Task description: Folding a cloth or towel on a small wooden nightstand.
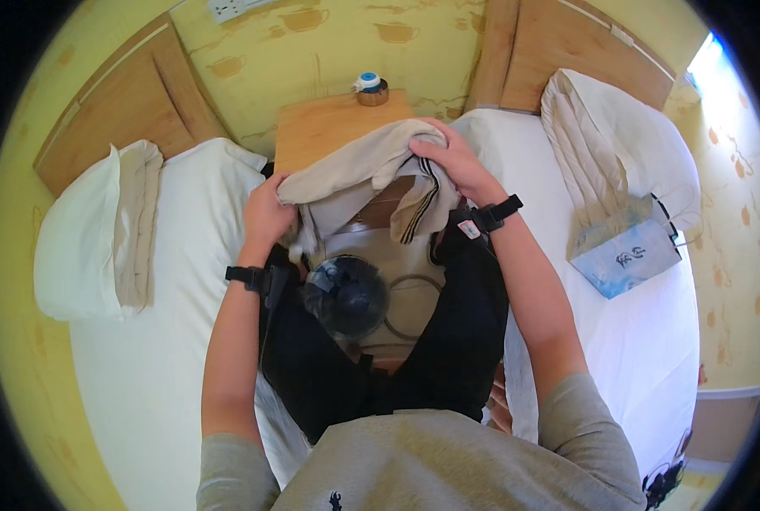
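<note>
Between my two hands a beige garment (361, 163) with black stripes along one band is held up over my knees. My left hand (268, 214) grips its left end, with the fingertips hidden behind the cloth. My right hand (453, 160) pinches the bunched right end, the thumb lying on top. A striped edge and looser folds hang below the right hand. Under the cloth, between my legs, a dark round basin (347, 297) stands on the floor; its contents are hard to make out.
A wooden nightstand (316, 124) carries a small round container (372, 96) with a blue-and-white object on top. Beds with white sheets flank me, holding a left pillow (92, 236) and a right pillow (629, 140). A paper bag (632, 255) lies on the right bed. A hose-like loop (412, 281) lies beside the basin.
</note>
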`<act>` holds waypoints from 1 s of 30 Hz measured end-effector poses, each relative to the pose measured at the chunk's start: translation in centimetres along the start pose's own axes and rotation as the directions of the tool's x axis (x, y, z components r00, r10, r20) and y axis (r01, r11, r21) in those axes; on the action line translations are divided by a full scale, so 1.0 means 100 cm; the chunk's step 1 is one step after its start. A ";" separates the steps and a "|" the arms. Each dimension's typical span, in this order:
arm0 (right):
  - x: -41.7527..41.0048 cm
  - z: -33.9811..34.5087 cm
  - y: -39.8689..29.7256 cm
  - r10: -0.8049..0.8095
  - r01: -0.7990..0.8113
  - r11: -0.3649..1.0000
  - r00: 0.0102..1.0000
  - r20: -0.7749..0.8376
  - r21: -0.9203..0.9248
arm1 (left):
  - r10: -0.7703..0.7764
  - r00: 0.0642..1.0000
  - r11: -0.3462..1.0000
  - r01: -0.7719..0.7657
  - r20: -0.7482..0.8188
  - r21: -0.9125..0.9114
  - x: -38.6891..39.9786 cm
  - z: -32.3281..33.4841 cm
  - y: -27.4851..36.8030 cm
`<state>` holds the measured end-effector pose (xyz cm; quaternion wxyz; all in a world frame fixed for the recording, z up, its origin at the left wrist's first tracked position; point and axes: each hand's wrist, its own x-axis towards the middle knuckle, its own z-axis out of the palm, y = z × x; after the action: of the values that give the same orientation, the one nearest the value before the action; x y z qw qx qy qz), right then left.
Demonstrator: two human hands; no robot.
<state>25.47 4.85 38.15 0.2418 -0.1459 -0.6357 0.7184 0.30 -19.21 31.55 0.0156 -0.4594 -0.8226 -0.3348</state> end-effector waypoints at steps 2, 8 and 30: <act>0.002 0.001 -0.001 -0.061 0.058 0.997 0.997 -0.039 -0.060 | -0.101 0.993 0.993 0.096 -0.069 -0.061 0.005 0.000 -0.011; 0.015 -0.020 0.003 -0.342 0.251 0.760 0.939 -0.040 -0.600 | -0.324 0.942 0.719 0.187 -0.084 -0.669 0.030 0.008 -0.054; 0.104 -0.084 0.132 -0.242 -0.075 0.295 0.959 -0.150 -0.953 | -0.103 0.992 0.980 0.090 0.066 0.177 0.095 0.049 -0.140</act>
<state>18.91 16.52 24.91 0.2284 -0.3214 -0.9047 0.1617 -14.54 -14.29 23.38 0.0086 -0.4281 -0.8700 -0.2446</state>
